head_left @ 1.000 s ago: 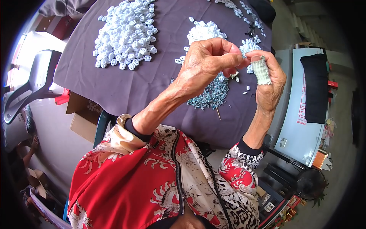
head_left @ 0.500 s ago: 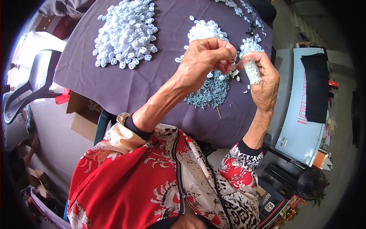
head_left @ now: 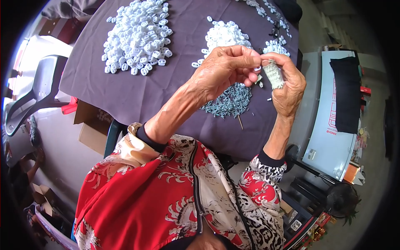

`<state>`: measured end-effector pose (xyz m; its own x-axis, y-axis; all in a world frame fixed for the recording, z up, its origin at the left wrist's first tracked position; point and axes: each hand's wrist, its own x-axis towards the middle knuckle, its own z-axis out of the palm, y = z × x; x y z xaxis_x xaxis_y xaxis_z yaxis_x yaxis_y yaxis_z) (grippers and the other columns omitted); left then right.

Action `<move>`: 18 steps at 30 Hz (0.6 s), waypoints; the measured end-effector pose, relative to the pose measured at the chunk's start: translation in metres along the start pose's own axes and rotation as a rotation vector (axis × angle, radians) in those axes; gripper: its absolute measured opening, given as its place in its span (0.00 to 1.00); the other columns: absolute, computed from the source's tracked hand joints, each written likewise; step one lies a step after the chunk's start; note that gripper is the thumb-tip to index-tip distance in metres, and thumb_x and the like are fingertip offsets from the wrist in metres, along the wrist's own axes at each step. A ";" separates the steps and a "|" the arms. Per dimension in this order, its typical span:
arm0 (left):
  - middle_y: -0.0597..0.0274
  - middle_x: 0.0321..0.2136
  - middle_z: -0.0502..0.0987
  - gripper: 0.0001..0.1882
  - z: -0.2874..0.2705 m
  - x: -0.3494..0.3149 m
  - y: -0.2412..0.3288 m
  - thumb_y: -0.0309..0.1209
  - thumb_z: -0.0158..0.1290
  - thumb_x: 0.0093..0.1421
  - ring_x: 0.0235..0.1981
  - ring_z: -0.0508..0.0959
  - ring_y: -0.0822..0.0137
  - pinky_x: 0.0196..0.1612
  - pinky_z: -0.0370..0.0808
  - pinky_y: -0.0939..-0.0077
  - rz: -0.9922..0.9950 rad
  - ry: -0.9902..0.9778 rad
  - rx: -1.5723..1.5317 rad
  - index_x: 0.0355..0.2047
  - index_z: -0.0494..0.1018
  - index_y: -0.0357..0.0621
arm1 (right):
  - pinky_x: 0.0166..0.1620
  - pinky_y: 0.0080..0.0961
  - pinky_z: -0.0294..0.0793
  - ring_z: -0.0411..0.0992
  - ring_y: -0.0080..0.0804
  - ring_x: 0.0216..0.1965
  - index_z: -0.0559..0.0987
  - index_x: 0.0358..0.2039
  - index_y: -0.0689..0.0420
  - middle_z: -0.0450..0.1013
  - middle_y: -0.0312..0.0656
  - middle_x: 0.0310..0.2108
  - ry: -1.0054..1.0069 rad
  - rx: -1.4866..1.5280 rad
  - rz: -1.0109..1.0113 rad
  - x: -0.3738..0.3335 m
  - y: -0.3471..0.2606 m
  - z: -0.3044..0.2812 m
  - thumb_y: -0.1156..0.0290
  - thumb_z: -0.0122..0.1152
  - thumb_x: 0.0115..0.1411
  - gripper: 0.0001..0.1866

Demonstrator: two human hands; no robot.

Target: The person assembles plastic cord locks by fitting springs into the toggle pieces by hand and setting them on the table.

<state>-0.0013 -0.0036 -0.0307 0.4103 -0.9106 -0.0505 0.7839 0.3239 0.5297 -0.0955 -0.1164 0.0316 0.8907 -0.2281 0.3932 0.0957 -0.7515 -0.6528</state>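
My left hand [head_left: 229, 68] and my right hand [head_left: 290, 85] meet fingertip to fingertip above the far right part of the table. Both are closed in a pinch. A small white plastic piece [head_left: 257, 69] shows at my left fingertips, mostly hidden by them. What my right fingertips pinch is too small to make out. A pale, ragged wrap [head_left: 273, 75] covers my right thumb. Below the hands lies a heap of thin grey-green pieces [head_left: 229, 101]. Behind them sit a mound of white two-holed pieces [head_left: 227, 35] and a smaller heap of pale bits [head_left: 276, 47].
A large pile of white two-holed pieces [head_left: 135, 41] lies at the far left of the dark tablecloth [head_left: 183, 25]. A thin stick [head_left: 240, 122] lies near the grey-green heap. Left of the table stand a cardboard box [head_left: 92, 135] and a dark chair [head_left: 37, 91]; a fan [head_left: 341, 199] is at right.
My fingertips have come together, and my left fingers now cover more of the white piece. My right hand has tilted slightly toward the left. The heaps look the same.
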 end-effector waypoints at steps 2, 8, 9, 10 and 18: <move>0.60 0.22 0.73 0.05 0.003 0.000 0.001 0.26 0.51 0.55 0.19 0.73 0.74 0.24 0.72 0.83 0.037 0.040 -0.046 0.32 0.69 0.37 | 0.40 0.18 0.69 0.70 0.24 0.33 0.74 0.34 0.66 0.72 0.40 0.29 0.024 0.047 0.040 -0.002 0.003 -0.002 0.85 0.43 0.46 0.14; 0.60 0.24 0.73 0.05 -0.001 0.001 0.001 0.27 0.51 0.56 0.21 0.73 0.74 0.24 0.72 0.82 0.080 0.046 -0.056 0.31 0.68 0.39 | 0.35 0.19 0.70 0.71 0.26 0.31 0.75 0.30 0.63 0.72 0.41 0.27 0.038 0.148 -0.197 -0.002 0.002 0.000 0.87 0.49 0.42 0.12; 0.60 0.23 0.73 0.05 0.000 0.001 0.000 0.27 0.51 0.56 0.21 0.74 0.74 0.25 0.72 0.82 0.086 0.054 -0.052 0.31 0.68 0.39 | 0.35 0.19 0.70 0.71 0.26 0.31 0.75 0.30 0.63 0.72 0.41 0.27 0.039 0.151 -0.197 -0.001 0.003 0.001 0.87 0.49 0.42 0.12; 0.60 0.23 0.73 0.05 0.000 0.000 0.000 0.27 0.51 0.56 0.21 0.74 0.74 0.25 0.72 0.82 0.087 0.051 -0.055 0.31 0.68 0.39 | 0.35 0.19 0.70 0.71 0.27 0.30 0.75 0.29 0.63 0.72 0.41 0.27 0.039 0.093 -0.230 0.001 0.003 0.005 0.86 0.50 0.42 0.12; 0.59 0.26 0.75 0.12 0.003 -0.002 -0.004 0.32 0.49 0.58 0.26 0.75 0.72 0.33 0.73 0.79 0.193 0.072 0.123 0.37 0.71 0.34 | 0.34 0.19 0.71 0.72 0.25 0.30 0.76 0.29 0.60 0.73 0.40 0.27 0.076 0.050 -0.094 0.000 -0.003 0.006 0.85 0.53 0.45 0.10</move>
<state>-0.0071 -0.0038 -0.0303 0.5826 -0.8128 0.0037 0.6268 0.4522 0.6345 -0.0928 -0.1106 0.0293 0.8409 -0.2057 0.5006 0.2009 -0.7402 -0.6417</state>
